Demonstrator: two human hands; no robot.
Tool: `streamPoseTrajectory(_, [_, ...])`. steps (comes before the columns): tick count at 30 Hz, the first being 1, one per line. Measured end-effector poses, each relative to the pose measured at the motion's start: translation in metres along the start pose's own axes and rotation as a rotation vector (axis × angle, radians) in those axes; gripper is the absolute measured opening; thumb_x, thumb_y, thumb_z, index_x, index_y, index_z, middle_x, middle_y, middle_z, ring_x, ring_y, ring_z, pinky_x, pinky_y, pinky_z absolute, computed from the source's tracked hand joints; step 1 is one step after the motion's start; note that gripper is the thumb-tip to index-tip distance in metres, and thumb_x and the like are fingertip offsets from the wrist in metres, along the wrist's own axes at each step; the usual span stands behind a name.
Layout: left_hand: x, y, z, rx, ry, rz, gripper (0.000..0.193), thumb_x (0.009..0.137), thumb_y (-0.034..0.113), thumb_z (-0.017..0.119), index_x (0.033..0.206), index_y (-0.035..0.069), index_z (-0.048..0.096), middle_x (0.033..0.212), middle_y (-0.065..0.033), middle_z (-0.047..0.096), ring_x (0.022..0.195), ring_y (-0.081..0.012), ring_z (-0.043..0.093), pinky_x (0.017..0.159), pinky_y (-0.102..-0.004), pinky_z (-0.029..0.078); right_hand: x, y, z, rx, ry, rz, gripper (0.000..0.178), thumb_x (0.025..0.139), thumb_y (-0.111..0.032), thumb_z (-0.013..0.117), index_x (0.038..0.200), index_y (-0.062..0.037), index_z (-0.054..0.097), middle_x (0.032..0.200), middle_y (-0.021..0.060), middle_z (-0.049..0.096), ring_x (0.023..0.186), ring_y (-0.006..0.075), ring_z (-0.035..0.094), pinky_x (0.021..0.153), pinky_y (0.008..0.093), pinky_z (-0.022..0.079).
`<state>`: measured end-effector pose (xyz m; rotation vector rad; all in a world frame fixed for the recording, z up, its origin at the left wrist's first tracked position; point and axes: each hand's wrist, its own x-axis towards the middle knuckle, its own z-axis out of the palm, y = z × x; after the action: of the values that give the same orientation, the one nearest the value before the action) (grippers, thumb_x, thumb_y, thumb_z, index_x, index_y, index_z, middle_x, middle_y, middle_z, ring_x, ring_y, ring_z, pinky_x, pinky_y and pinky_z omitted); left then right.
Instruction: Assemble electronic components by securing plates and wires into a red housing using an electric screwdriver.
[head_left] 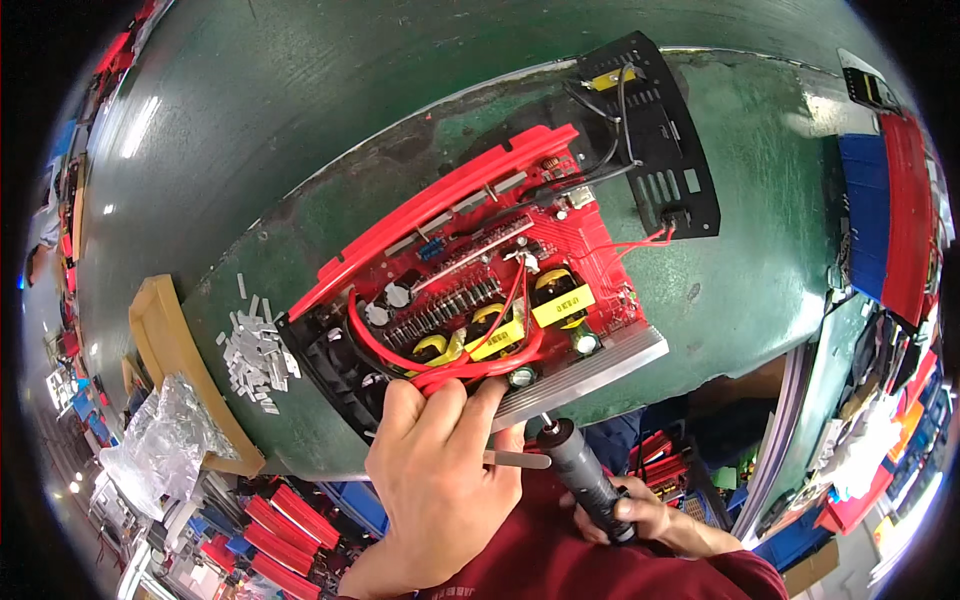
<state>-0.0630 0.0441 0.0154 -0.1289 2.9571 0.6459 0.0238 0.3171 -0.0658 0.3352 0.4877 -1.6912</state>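
Observation:
An opened electronic unit with a red circuit board (590, 240) lies on the green bench, slightly tilted in view. Yellow-wrapped transformers (495, 338), thick red wires and capacitors crowd the board. A ribbed silver heatsink (610, 372) runs along its near edge. My left hand (440, 480) is curled over the near edge, fingertips by the red wires and heatsink. From that hand sticks out a slim metal end, apparently tweezers (525, 460). Below the heatsink, my right hand (635, 512) grips a black electric screwdriver (580, 475). Its bit points up to the heatsink's outer side; exact contact is unclear.
A black end panel (665, 160), wired to the unit, lies at the far right. Small silvery strips (258, 355) are piled left of it, beside a cardboard tray (165, 330) and clear plastic bag (165, 440). Red housings (290, 525) sit below the bench edge.

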Motion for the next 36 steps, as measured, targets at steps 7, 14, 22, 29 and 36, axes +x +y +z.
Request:
streamPoseTrajectory(7, [-0.002,-0.007,0.001,0.033,-0.001,0.057,0.041,0.065,0.011,0.078,0.105,0.006,0.072,0.077,-0.0023,0.051,0.070,-0.0227,0.046,0.057,-0.0342,0.042,-0.012,-0.005,0.010,-0.267,0.177,-0.079,0.070,0.102,-0.060,0.038,0.126,0.0033,0.056,0.096,0.0086,0.066,0.077,0.0163,0.060,0.070,0.0298,0.047])
streamPoseTrajectory(14, [-0.005,-0.014,-0.002,0.046,-0.038,0.115,0.044,0.064,0.012,0.078,0.107,0.006,0.071,0.078,-0.0020,0.050,0.071,-0.0210,0.047,0.054,-0.0322,0.041,-0.004,0.002,0.038,-0.421,0.462,-0.081,0.075,0.104,-0.061,0.028,0.124,0.0051,0.058,0.091,0.0082,0.065,0.075,0.0144,0.058,0.069,0.0294,0.046])
streamPoseTrajectory(22, [0.000,-0.013,-0.007,0.086,-0.044,0.156,0.039,0.069,0.016,0.077,0.107,0.009,0.071,0.081,-0.0003,0.051,0.075,-0.0202,0.053,0.055,-0.0304,0.046,0.018,0.018,0.002,0.167,-0.054,0.143,0.097,0.094,-0.078,0.024,0.143,0.0026,0.045,0.064,0.0096,0.058,0.053,0.0185,0.048,0.055,0.0299,0.040])
streamPoseTrajectory(29, [0.029,-0.026,-0.036,-0.015,0.175,0.338,0.014,0.084,0.021,0.075,0.093,0.011,0.073,0.076,-0.0025,0.057,0.068,-0.0218,0.059,0.058,-0.0361,0.048,-0.012,0.018,0.000,-0.545,0.615,-0.231,0.073,0.102,-0.063,0.020,0.121,-0.0037,0.059,0.075,0.0026,0.065,0.054,0.0106,0.051,0.050,0.0268,0.040])
streamPoseTrajectory(36, [0.084,-0.056,-0.040,0.303,0.196,0.236,0.024,0.097,0.026,0.063,0.087,0.005,0.070,0.076,-0.0110,0.063,0.069,-0.0341,0.063,0.060,-0.0422,0.049,-0.041,-0.049,0.036,-0.800,1.047,-0.389,0.057,0.093,-0.027,0.067,0.139,-0.0005,0.046,0.081,0.0022,0.057,0.073,0.0100,0.052,0.068,0.0296,0.046])
